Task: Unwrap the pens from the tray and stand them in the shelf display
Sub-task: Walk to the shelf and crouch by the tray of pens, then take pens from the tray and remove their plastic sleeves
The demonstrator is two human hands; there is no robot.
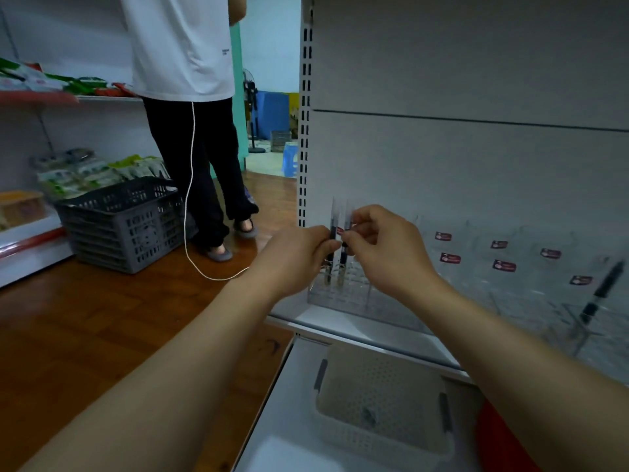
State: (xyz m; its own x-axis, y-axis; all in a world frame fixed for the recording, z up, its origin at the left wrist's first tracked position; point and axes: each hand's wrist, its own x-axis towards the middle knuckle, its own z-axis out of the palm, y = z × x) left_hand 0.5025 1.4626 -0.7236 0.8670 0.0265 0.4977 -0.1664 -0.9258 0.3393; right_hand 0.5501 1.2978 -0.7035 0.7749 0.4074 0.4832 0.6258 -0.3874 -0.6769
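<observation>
Between the two sets of fingertips, two pens (333, 243) stand upright side by side, each seemingly in a clear sleeve that rises above the fingers. The left hand (299, 257) pinches the nearer-left pen between curled fingers and thumb; the right hand (381, 247) pinches the other the same way. I judge the grips sit at mid-barrel so the sleeves can be pulled off while the tips stay aimed downward. Just below the fingers, the clear display (343, 298) on the shelf (367, 327) waits with its grid of slots, so the pens are held right over where they will go. Well off to the right of the fingers, another pen (600, 294) leans in a holder. Far below the hands, the tray (384, 441) looks nearly empty, so little seems left.
</observation>
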